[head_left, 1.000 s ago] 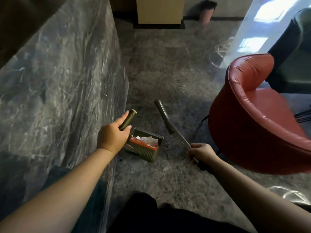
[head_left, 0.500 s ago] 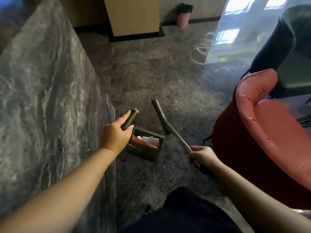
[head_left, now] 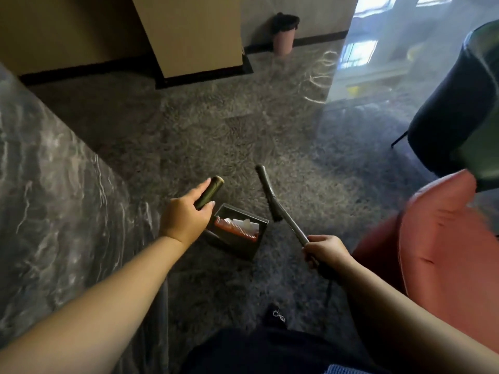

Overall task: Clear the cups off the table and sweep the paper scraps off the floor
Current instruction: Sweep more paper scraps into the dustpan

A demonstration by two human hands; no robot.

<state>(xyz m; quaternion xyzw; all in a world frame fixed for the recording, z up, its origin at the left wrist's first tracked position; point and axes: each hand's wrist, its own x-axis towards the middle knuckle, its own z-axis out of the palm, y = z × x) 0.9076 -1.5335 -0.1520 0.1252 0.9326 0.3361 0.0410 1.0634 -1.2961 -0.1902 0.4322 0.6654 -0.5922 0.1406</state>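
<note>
Left hand: the left hand [head_left: 186, 215] gripped the dark handle [head_left: 209, 192] of the dustpan [head_left: 235, 233], fingers wrapped round it and thumb laid along its top, the handle's end poking out past the fingertips.

Dustpan: it sat just below and to the right of that hand, on or just above the carpet [head_left: 216, 125]; which, I could not tell. An orange comb edge ran across its mouth.

Scraps: white paper scraps [head_left: 244, 224] lay inside the dustpan, behind the comb, close under the left thumb.

Right hand: the right hand [head_left: 325, 251] was closed round the metal shaft of the broom [head_left: 280, 209], fingers curled tight.

Broom: its shaft ran up and left from the right hand, and the long dark head stood just beside the dustpan's right rim, between the two hands.

Table: a grey marbled table [head_left: 54, 198] spread out left of the left arm.

Chairs: a red chair [head_left: 445, 260] stood right of the right arm, a dark chair [head_left: 456, 114] beyond it.

Far side: a pink bin [head_left: 283, 33] with a black liner stood against the wall, well ahead of both hands, beside a tan cabinet [head_left: 194, 31].
</note>
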